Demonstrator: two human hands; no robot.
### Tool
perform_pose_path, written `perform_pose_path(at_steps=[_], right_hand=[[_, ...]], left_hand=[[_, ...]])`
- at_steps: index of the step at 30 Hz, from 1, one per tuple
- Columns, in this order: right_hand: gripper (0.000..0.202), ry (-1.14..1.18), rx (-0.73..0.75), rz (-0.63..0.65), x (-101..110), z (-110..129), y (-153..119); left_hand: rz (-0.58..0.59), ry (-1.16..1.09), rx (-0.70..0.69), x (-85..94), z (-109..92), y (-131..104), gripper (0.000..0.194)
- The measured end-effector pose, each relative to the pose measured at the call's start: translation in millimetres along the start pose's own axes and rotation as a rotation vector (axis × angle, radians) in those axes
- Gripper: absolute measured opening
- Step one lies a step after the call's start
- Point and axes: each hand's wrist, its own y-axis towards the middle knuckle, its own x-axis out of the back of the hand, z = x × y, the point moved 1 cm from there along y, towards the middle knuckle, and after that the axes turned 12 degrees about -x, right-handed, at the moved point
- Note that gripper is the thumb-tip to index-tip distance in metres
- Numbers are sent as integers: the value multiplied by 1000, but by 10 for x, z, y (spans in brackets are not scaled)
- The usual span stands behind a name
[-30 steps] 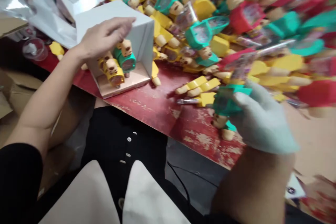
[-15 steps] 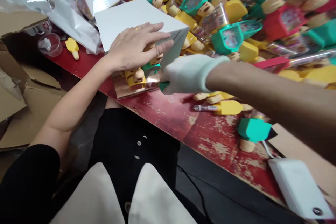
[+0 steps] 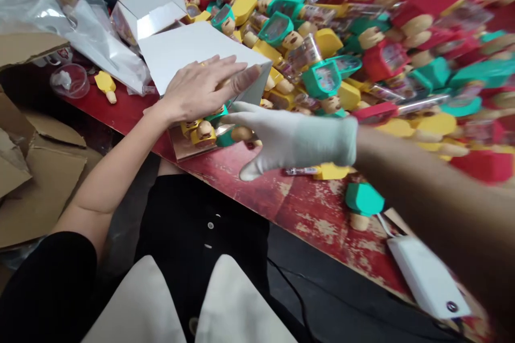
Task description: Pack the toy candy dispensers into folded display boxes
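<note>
My left hand (image 3: 205, 88), bare, lies across the upturned white box (image 3: 189, 45), its fingers stretched out over the opening. Beneath it, yellow toys with beige ends (image 3: 203, 133) and teal ones show inside the box. My right hand (image 3: 277, 136) wears a white glove; its thumb and fingers are spread at the mouth of the box. Close to these fingertips lies a teal toy with a beige end (image 3: 241, 134), partly in the box; whether the glove touches it I cannot tell.
A large pile of red, teal and yellow toys (image 3: 322, 77) covers the back and right of the red table (image 3: 257, 177). Near the front edge are a teal toy (image 3: 364, 198) and a white corded device (image 3: 426, 278). Left stand a clear cup (image 3: 78, 83), plastic bags and an open carton (image 3: 48, 171).
My right hand has opened, leaving the teal toy at the box mouth, and has drawn slightly back. My left hand stays over the box. The view has shifted a little to the right.
</note>
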Motion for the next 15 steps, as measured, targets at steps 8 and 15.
perform_pose_path(at_steps=[8, 15], right_hand=[[39, 319, -217, -608, -434, -436, -21], [40, 2, -856, -759, 737, -2148, 158]], left_hand=[[24, 136, -2, 66, -39, -44, 97], [51, 119, -49, 194, 95, -126, 96]])
